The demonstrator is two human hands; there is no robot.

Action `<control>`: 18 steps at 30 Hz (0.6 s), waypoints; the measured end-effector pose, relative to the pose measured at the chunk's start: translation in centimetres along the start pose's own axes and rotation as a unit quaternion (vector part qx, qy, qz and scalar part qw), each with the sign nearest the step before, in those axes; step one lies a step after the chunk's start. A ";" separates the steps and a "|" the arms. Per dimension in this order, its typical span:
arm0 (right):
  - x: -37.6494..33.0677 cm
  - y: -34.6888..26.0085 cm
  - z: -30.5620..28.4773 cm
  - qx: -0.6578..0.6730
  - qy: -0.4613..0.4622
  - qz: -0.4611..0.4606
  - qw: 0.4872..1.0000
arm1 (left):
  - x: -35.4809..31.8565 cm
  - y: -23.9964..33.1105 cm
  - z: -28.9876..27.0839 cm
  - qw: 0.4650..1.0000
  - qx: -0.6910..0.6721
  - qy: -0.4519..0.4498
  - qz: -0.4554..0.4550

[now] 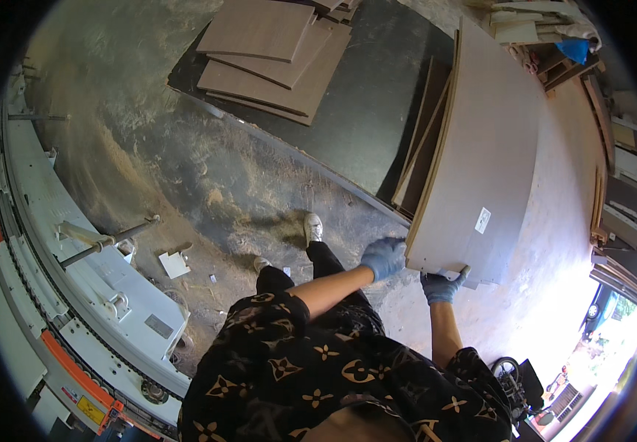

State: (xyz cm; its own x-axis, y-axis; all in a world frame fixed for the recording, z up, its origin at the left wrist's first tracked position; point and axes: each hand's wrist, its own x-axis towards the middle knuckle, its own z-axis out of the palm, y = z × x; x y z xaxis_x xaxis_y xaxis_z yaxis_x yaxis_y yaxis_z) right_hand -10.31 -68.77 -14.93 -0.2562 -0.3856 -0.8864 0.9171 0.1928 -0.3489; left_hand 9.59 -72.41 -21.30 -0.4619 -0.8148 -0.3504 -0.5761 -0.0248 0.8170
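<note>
A long grey-brown wood-look board (491, 140) with a small white label stands on a stack of similar boards, tilted toward my right. My right hand (442, 287), in a grey-blue glove, is closed round the near end of this board, its thumb over the lower edge. Just beside the board's near left corner is my left hand (383, 259), gloved too. Its fingers are smeared by motion, and I cannot tell whether they touch the edge. Darker boards (425, 132) lean behind the long one, mostly hidden by it.
Several smaller cut panels (274, 62) lie stacked on a dark low platform (355, 110). A long white machine (90, 243) with a chain track and orange trim runs along the left. Scraps (175, 264) litter the dusty floor. At lower right stands a motorbike (513, 379) near a bright doorway.
</note>
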 end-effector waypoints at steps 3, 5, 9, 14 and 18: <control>-0.2 -0.3 -0.2 0.005 -0.026 -0.007 1.000 | 2.5 -1.3 -1.7 0.958 -0.125 0.254 -0.045; 0.3 -0.3 -0.5 0.023 -0.029 0.006 0.999 | 4.0 -2.9 -6.2 0.974 -0.095 0.202 -0.036; -1.1 1.0 -0.7 -0.035 0.018 -0.003 0.999 | 6.0 -6.5 -10.0 0.950 0.034 0.308 -0.036; -6.0 9.6 1.9 -0.401 -0.121 0.193 0.887 | 4.8 -9.9 -20.4 0.882 -0.053 0.467 -0.028; -3.2 14.6 11.0 -0.534 -0.323 0.070 0.778 | 3.9 -14.4 -29.0 0.805 -0.069 0.582 -0.092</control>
State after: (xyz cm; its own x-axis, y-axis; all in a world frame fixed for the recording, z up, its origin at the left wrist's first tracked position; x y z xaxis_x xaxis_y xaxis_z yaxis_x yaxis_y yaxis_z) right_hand 7.23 -74.63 -13.84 0.3460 -0.6004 -0.7209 0.0567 0.7804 -0.6227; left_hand 35.64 -92.04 -21.10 0.6136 -0.7790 0.1294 -0.4455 -0.2062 0.8712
